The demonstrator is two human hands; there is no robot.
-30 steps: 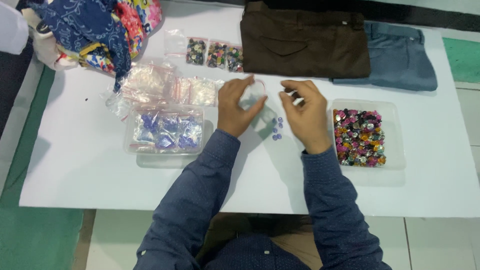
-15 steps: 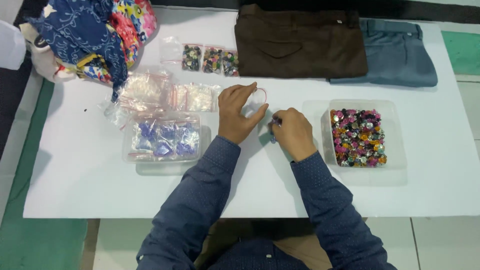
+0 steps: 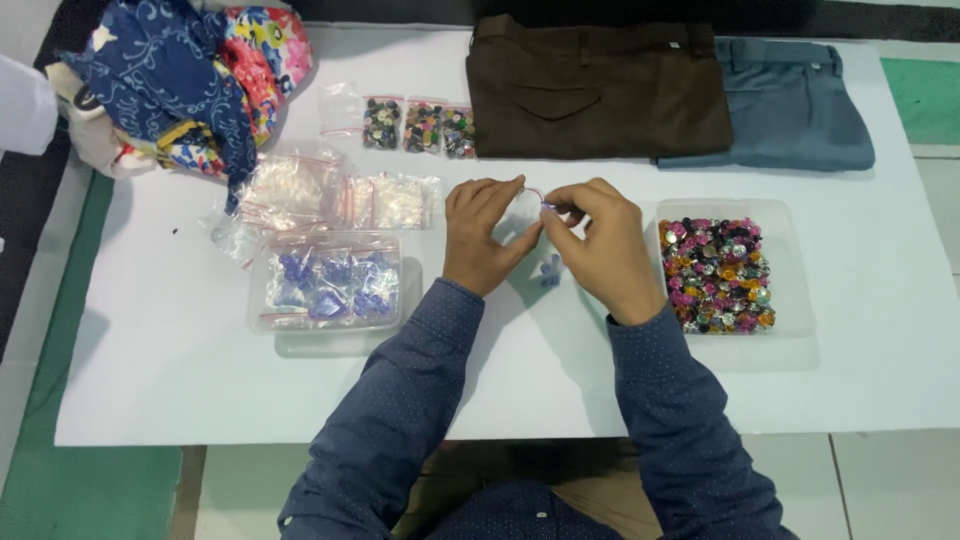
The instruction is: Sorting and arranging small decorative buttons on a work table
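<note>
My left hand [image 3: 487,233] and my right hand [image 3: 598,243] meet above the white table [image 3: 180,380], both pinching a small clear zip bag [image 3: 527,203] between their fingertips. A few purple-blue buttons [image 3: 549,270] lie on the table just below the hands. A clear tray of mixed coloured buttons [image 3: 717,273] stands right of my right hand. Left of my left hand sits a clear tray of bagged purple buttons [image 3: 328,283].
Small bags of clear buttons [image 3: 390,200] and dark buttons [image 3: 420,126] lie behind the left tray. Folded brown trousers [image 3: 595,90] and grey-blue trousers [image 3: 800,105] lie at the far edge. A heap of patterned cloth [image 3: 190,70] fills the far left corner.
My right hand has moved from the table surface up to my left hand, and both now grip the small bag. The view shifted slightly.
</note>
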